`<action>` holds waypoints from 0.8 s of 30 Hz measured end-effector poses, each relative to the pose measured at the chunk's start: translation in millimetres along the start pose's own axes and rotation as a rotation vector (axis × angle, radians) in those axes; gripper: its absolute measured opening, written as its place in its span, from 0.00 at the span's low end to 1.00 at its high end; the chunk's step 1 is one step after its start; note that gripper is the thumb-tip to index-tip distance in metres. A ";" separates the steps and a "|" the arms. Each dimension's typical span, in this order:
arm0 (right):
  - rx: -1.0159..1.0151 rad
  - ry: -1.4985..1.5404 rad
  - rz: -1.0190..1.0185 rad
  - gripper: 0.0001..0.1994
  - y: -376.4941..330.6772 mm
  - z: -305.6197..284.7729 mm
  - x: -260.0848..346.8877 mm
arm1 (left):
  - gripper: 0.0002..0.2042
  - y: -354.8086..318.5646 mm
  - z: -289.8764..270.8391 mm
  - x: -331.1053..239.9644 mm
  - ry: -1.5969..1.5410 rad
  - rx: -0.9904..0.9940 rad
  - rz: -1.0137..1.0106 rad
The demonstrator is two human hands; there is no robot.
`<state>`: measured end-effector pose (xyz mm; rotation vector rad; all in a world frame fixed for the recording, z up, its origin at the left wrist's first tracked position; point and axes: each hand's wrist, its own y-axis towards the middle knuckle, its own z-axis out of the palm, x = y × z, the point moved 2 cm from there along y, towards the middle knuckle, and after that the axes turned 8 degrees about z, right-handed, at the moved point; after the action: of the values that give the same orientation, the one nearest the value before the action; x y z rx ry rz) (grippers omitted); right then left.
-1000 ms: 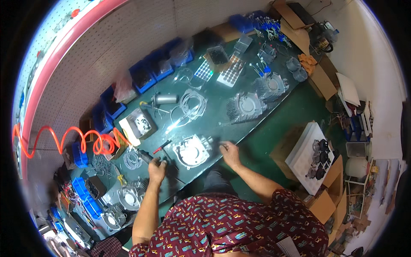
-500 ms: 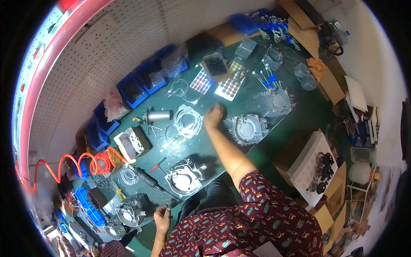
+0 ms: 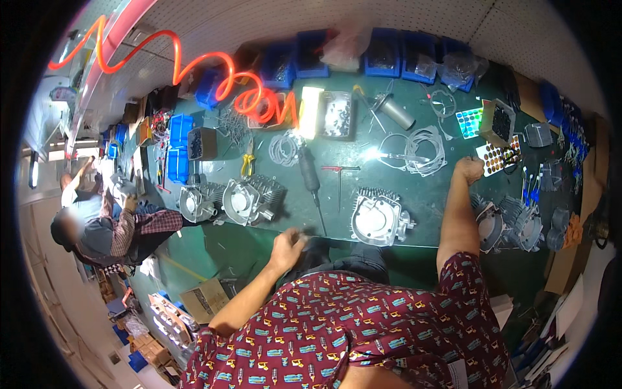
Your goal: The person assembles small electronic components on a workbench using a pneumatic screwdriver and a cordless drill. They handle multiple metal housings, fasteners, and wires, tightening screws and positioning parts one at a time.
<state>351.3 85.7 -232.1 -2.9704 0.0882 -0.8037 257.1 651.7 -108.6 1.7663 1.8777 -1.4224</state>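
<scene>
My left hand (image 3: 289, 249) is at the table's front edge, its fingers curled in; anything inside them is hidden. Close by lies the tip of a dark corded power screwdriver (image 3: 310, 172). My right hand (image 3: 470, 170) rests on the green tabletop with closed fingers, beside a white sheet of round stickers (image 3: 495, 157). What it holds, if anything, does not show. Between my hands sits a silvery metal engine casing (image 3: 377, 219), with a red-handled T-shaped wrench (image 3: 339, 178) behind it. A stack of thin ring gaskets (image 3: 424, 150) lies left of my right hand.
More finned casings stand at the left (image 3: 249, 200) and right (image 3: 490, 227). Blue parts bins (image 3: 382, 55) line the back. An orange coiled hose (image 3: 227, 81) hangs over the far left. A co-worker (image 3: 113, 227) sits at the left.
The view has swung to the left, bringing the co-worker and the left end of the table into fuller sight. Both hands remain near the same places on the table, their fingers still curled.
</scene>
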 end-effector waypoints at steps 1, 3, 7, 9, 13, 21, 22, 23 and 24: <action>0.000 0.062 0.000 0.11 -4.4 -2.0 5.2 | 0.19 13.3 1.6 -16.3 0.054 -0.022 0.028; 0.027 0.230 -0.067 0.13 -16.7 -3.0 18.3 | 0.26 57.3 18.9 4.3 0.112 -0.255 0.112; 0.273 0.720 -0.235 0.15 -18.5 -2.7 26.3 | 0.37 158.6 38.9 -2.2 0.226 -0.408 -0.033; 0.546 0.865 -0.158 0.16 -78.3 -49.0 54.9 | 0.39 172.8 40.0 -0.3 0.162 -0.396 -0.084; 0.870 0.931 -0.220 0.15 -174.6 -141.5 60.7 | 0.35 184.2 42.1 -0.9 0.021 -0.285 -0.142; 1.080 0.726 -0.210 0.13 -318.8 -198.6 12.2 | 0.29 158.7 37.1 -17.8 -0.890 -0.019 0.102; 1.064 0.701 -0.200 0.12 -331.5 -191.7 5.2 | 0.29 146.2 29.2 -32.6 -0.994 0.056 0.132; 1.050 0.669 -0.196 0.12 -344.2 -184.1 -0.8 | 0.30 137.5 22.5 -40.5 -1.033 0.087 0.150; 1.036 0.663 -0.199 0.12 -355.5 -179.7 -3.0 | 0.30 129.3 17.0 -45.0 -1.069 0.119 0.167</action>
<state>271.7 431.9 -51.7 -1.6973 -0.4518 -1.2994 371.8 586.8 -149.7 0.8108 1.0526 -1.8702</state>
